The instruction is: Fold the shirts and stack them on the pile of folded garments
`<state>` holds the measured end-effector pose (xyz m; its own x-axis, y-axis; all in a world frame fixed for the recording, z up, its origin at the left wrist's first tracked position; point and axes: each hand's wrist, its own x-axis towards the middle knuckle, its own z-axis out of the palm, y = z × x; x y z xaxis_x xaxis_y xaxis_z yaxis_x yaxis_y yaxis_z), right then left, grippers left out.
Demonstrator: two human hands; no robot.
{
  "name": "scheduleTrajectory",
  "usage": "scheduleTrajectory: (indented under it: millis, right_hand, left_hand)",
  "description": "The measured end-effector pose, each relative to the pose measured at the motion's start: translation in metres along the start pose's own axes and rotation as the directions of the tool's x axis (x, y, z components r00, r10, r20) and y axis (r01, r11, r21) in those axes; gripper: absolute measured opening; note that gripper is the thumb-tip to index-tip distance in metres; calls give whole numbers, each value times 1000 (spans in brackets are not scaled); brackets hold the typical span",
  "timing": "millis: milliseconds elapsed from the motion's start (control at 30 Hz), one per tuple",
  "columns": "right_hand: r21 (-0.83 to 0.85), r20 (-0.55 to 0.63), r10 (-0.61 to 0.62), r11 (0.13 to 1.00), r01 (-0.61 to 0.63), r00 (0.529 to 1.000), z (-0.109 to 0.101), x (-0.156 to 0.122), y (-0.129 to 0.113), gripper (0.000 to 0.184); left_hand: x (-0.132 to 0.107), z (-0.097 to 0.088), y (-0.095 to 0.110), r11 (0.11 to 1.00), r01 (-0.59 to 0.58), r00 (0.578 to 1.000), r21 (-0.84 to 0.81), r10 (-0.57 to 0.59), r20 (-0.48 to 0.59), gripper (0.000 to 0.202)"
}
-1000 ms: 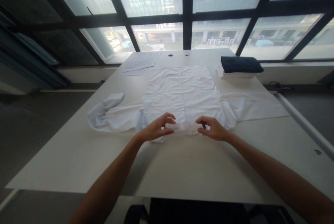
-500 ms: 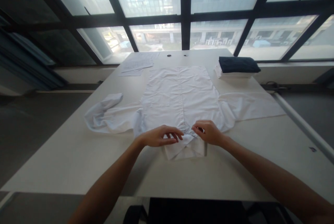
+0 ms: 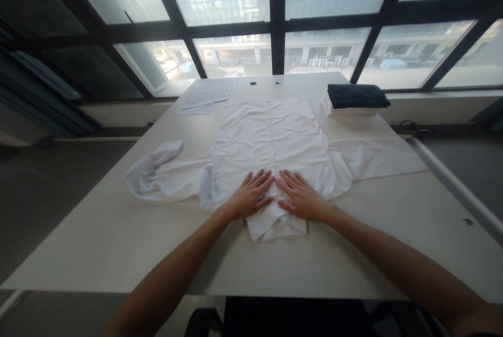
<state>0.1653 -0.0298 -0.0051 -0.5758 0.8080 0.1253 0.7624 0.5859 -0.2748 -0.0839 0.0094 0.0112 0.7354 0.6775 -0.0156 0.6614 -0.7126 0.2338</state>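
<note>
A white long-sleeved shirt (image 3: 251,138) lies front side up on the table, its collar (image 3: 275,226) toward me and its hem toward the window. Both sleeves stretch out sideways; the left one is bent and crumpled, the right one fairly straight. My left hand (image 3: 252,194) rests flat on the upper front, left of the button placket, with fingers spread. On the other side of the placket, my right hand (image 3: 301,195) is laid flat too, fingers apart. The two hands nearly meet just above the collar, hiding the top of the placket. Neither holds anything.
Printed paper sheets (image 3: 204,98) lie at the far left of the white table (image 3: 157,248). A dark folded garment (image 3: 357,96) tops a white stack (image 3: 351,112) at the far right. A black chair (image 3: 294,318) stands at the near edge, and windows rise behind the table.
Both hands have come down from loosely curled poses near the collar. They have moved slightly away from me and flattened onto the shirt, fingers spread. The shirt lies nearly the same.
</note>
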Motion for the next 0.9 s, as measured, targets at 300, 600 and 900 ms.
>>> scheduleTrajectory:
  millis: [300, 600, 900]
  right_hand:
    - [-30, 22, 11, 1000, -10, 1000, 0, -5, -5, 77]
    - [62, -12, 30, 998, -30, 999, 3, -6, -4, 77]
    - [280, -311, 333, 927, -249, 890, -12, 11, 19, 38]
  left_hand:
    - [-5, -1, 8, 992, -13, 996, 125, 1, 94, 72]
    - [1, -7, 7, 1000, 2, 1000, -21, -3, -20, 62]
    - [7, 1, -2, 998, 5, 995, -69, -12, -102, 48]
